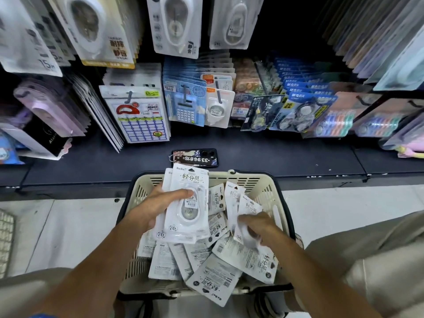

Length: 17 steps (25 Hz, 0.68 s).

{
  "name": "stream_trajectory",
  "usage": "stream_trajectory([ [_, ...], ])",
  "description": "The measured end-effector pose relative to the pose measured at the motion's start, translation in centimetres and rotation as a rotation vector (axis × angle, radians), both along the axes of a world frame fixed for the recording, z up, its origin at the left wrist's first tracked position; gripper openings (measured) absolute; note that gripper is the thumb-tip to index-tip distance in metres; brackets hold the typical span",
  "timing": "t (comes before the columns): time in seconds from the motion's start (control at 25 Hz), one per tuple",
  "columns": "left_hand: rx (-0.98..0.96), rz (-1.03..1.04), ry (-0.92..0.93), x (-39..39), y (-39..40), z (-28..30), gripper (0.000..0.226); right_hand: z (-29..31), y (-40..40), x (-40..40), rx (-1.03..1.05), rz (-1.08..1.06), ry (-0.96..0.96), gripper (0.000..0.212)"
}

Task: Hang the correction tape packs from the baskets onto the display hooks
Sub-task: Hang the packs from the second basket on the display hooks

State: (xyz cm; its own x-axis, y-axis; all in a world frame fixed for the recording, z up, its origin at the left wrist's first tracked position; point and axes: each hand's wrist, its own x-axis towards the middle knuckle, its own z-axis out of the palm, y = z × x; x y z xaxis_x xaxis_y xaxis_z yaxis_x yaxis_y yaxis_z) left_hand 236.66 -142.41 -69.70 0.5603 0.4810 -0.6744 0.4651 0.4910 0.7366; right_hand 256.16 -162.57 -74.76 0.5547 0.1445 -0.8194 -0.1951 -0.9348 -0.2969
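white packs [187,203], cream slotted basket [263,187]

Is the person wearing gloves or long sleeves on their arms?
No. The left hand and the right hand are bare, with no gloves, rings or watch showing. Both forearms are bare too; no sleeve reaches them in this view.

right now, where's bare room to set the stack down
Bare dark shelf lies right of the phone, below the hanging packs, and left of the phone up to the label cards. The basket is crowded with correction tape packs.
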Motion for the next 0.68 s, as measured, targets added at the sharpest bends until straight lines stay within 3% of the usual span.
stream_trajectory([
  [0.08, 0.003, 0.024, -0.009, 0.3, 0.1, 0.5, 0.084, 0.5, 0.4, -0.1, 0.168, -0.079, -0.038, 0.071],
  [0.16, 0.019, 0.071, -0.070, 0.8, 0.4, 1.3, 0.076, 0.6, 0.9, -0.5, 0.264, 0.064, -0.278, 0.093],
  [0.24, 0.046, 0.143, -0.159, 2.0, 0.8, 3.0, 0.061, 0.7, 1.8, -1.0, 0.297, 0.165, -0.298, 0.102],
  [0.28, 0.064, 0.159, -0.203, 2.7, 0.8, 4.3, 0.055, 0.8, 2.0, -1.1, 0.276, 0.212, -0.250, 0.097],
  [0.36, 0.111, 0.165, -0.301, 4.1, 1.0, 8.0, 0.053, 1.2, 2.0, -0.3, 0.285, 0.400, -0.110, 0.065],
  [0.44, 0.169, 0.149, -0.373, 5.3, 1.4, 12.6, 0.067, 1.9, 2.4, 0.9, 0.436, 0.402, -0.121, 0.039],
  [0.48, 0.205, 0.145, -0.390, 5.7, 1.7, 15.0, 0.076, 3.4, 2.0, 1.3, 0.496, 0.452, -0.135, 0.037],
  [0.56, 0.263, 0.165, -0.424, 5.8, 3.0, 19.2, 0.083, 8.4, 3.2, 2.1, 0.595, 0.296, -0.041, 0.037],
  [0.68, 0.284, 0.210, -0.524, 5.0, 5.4, 23.9, 0.066, 16.7, 4.8, 4.9, 1.025, 0.137, -0.142, 0.051],
])
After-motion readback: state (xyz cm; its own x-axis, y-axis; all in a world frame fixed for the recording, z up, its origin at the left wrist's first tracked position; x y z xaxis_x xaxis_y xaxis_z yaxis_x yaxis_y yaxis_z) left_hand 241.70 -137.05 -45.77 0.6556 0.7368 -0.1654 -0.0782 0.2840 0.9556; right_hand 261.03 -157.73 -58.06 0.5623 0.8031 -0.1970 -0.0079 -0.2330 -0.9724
